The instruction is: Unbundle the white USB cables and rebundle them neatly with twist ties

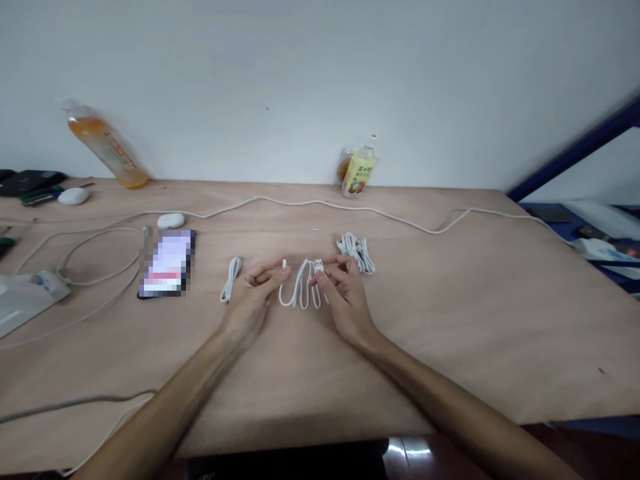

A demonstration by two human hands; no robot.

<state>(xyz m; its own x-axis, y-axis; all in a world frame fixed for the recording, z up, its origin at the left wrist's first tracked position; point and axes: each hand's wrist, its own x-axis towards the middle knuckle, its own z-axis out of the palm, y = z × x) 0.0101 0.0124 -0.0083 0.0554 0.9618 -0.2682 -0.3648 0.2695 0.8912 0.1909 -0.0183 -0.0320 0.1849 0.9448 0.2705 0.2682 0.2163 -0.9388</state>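
Note:
A short white cable [301, 291] hangs in folds between my two hands over the wooden table [450, 320]. My left hand [255, 293] pinches its small plug end between thumb and forefinger. My right hand [340, 293] pinches the wider USB plug end. A folded white cable [231, 279] lies just left of my left hand. A bundle of white cables [357, 251] lies just beyond my right hand.
A phone [167, 263] with a lit screen lies to the left, a white pebble-shaped case [171, 221] behind it. A long white cord [320, 203] crosses the table. Two drink bottles [358, 172] [107, 148] stand by the wall. A white bag [25, 297] lies far left.

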